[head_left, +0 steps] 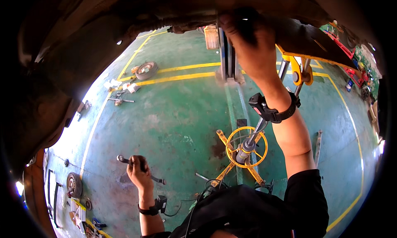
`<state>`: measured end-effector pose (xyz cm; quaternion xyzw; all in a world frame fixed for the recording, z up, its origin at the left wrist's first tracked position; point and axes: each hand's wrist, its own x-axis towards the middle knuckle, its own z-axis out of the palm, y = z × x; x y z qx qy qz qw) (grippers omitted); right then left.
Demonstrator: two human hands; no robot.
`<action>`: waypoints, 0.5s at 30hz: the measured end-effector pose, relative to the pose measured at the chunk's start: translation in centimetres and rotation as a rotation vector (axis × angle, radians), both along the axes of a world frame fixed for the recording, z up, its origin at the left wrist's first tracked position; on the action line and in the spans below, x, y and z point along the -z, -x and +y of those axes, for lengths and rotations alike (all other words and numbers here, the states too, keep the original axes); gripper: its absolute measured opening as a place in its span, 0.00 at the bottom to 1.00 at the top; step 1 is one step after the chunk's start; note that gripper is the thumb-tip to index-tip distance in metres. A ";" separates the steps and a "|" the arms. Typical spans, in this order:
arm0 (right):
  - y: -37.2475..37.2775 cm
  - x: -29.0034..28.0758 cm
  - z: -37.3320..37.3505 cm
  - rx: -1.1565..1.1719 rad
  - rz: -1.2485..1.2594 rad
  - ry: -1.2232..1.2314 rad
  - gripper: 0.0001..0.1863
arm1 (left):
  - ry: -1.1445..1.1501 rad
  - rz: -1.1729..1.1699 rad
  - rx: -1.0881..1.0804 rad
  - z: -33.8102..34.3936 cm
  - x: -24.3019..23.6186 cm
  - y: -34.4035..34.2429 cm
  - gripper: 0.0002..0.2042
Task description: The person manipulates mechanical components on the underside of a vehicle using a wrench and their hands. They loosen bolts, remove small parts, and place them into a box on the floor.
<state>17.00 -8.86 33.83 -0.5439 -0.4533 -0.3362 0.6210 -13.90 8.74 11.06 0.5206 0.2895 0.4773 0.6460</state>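
My left hand is closed on a dark metal tool, probably a ratchet or wrench, with a rounded shiny head at its left end, held low over the floor. My right hand is raised into the dark vehicle underside, its fingers curled round or against something dark that I cannot make out. Near it hang a metal rod with a bellows and a dark plate with yellow edges. Both wrists wear strapped black devices.
A yellow wheeled support stand rises at centre right, beside a lift column. A tire, another wheel, scattered parts and tools lie on the painted floor. A red rack stands at the upper right.
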 end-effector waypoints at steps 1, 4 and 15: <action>0.0 -0.1 -0.2 -0.064 0.061 0.038 0.11 | -0.046 -0.011 0.021 -0.7 -0.4 -1.1 0.18; -0.2 0.8 0.1 -0.152 0.072 -0.093 0.11 | -0.088 -0.018 0.134 -2.7 -0.6 -3.5 0.20; 0.0 0.3 0.6 0.101 -0.122 -0.215 0.12 | 0.100 0.071 0.108 -2.3 5.2 1.3 0.19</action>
